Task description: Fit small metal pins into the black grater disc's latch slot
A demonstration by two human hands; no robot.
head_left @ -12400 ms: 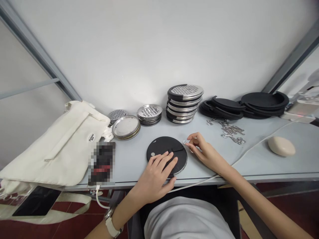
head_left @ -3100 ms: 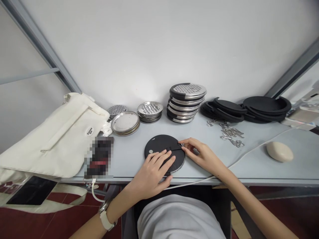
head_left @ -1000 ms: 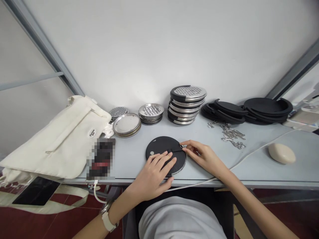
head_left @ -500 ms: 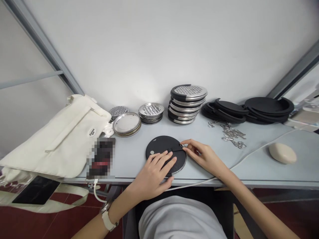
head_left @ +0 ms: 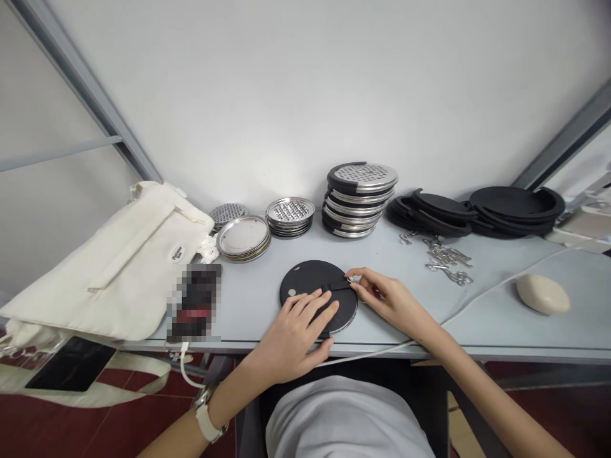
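A round black disc (head_left: 310, 275) with a shiny metal rim showing at its lower right lies flat near the table's front edge. My left hand (head_left: 300, 327) rests on it, fingers spread and stretched out, covering its lower left part. At the disc's right edge, my right hand (head_left: 382, 294) pinches a small metal clasp (head_left: 352, 280) between thumb and fingertips. The clasp sits by the end of a narrow black strap (head_left: 338, 285) that runs across the disc. Whether the clasp is hooked through the strap cannot be made out.
Behind stand a tall stack of metal grater discs in black holders (head_left: 361, 200), smaller grater plates (head_left: 289, 216) and plain metal discs (head_left: 243, 236). Black holders (head_left: 515, 207) and loose metal clasps (head_left: 446, 254) lie right. A white bag (head_left: 109, 267), phone (head_left: 195, 302), cable (head_left: 470, 299) and cream-coloured rounded object (head_left: 543, 294) surround.
More of the small metal clasp shows between my right fingertips, at a slightly different angle. My left hand and the disc have stayed in place.
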